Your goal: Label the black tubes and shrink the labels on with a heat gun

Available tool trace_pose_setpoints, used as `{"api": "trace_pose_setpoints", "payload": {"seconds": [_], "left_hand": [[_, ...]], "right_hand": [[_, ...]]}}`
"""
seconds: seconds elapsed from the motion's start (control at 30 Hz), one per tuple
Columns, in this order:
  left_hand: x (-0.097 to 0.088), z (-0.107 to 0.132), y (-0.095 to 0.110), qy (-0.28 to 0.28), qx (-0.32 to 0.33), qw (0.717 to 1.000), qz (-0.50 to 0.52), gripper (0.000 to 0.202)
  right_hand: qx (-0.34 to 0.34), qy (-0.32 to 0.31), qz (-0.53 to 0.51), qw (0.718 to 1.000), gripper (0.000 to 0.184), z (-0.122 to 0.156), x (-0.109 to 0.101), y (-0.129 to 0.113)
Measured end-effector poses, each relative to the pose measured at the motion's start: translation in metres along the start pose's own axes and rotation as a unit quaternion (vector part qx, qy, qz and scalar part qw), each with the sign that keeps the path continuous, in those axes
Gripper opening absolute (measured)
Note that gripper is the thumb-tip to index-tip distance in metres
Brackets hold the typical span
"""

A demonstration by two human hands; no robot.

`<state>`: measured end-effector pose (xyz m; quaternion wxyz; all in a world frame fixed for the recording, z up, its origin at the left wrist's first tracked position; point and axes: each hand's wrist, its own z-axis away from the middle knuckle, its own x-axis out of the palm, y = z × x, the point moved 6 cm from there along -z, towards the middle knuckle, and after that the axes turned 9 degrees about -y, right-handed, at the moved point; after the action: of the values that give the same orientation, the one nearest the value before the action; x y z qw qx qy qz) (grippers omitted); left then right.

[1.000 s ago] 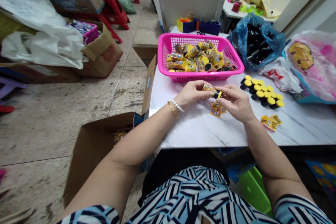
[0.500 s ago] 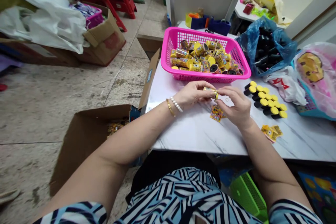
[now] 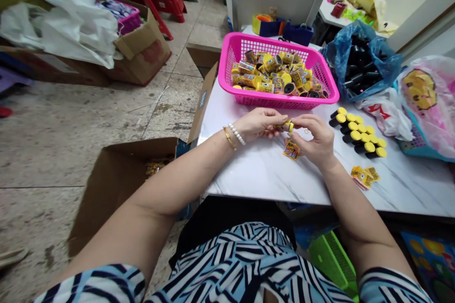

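1. Since my last look, the small yellow tube (image 3: pixel 283 126) has tilted lower between the hands, its yellow cap facing right.
2. Left hand (image 3: pixel 258 123) pinches the tube's body; right hand (image 3: pixel 314 139) is curled, its fingers at the cap end, though I cannot tell whether they grip it.
3. Tube sits above the white marble table (image 3: pixel 270 180), just in front of a pink plastic basket (image 3: pixel 277 102); printed yellow labels (image 3: pixel 292 149) lie beneath the hands, black capped tubes (image 3: pixel 357 132) to the right.

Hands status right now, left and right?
Left hand: closed, holding a small yellow tube.
Right hand: fingers curled at the tube's end; cannot tell whether gripping.
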<state>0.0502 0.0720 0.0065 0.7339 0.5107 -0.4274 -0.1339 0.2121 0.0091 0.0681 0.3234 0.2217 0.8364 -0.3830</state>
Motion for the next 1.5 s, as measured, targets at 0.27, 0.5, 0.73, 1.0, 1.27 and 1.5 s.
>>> {"api": "trace_pose_setpoints", "payload": {"seconds": [0.27, 0.5, 0.73, 1.0, 1.27, 1.5], "left_hand": [[0.005, -0.001, 0.003, 0.040, 0.110, 0.986, -0.117, 0.038], [-0.001, -0.004, -0.001, 0.031, 0.062, 0.998, -0.001, 0.053], [0.002, -0.002, 0.003, 0.064, 0.119, 0.983, -0.122, 0.035], [0.007, -0.002, -0.003, 0.011, 0.074, 0.997, -0.003, 0.056], [0.019, -0.006, -0.026, -0.015, -0.036, 0.995, 0.094, 0.053], [0.026, -0.005, -0.023, -0.001, -0.050, 0.992, 0.117, 0.046]], "right_hand": [[0.318, -0.007, -0.329, 0.889, 0.038, 0.014, 0.030, 0.037], [0.231, 0.020, -0.276, 0.933, 0.038, 0.008, 0.023, 0.032], [0.301, 0.027, -0.330, 0.894, 0.040, 0.018, 0.033, 0.043], [0.283, -0.018, -0.428, 0.858, 0.057, 0.010, 0.040, 0.046], [0.188, 0.031, -0.332, 0.924, 0.027, 0.009, 0.017, 0.032], [0.133, 0.036, -0.273, 0.952, 0.025, 0.006, 0.010, 0.025]]}}
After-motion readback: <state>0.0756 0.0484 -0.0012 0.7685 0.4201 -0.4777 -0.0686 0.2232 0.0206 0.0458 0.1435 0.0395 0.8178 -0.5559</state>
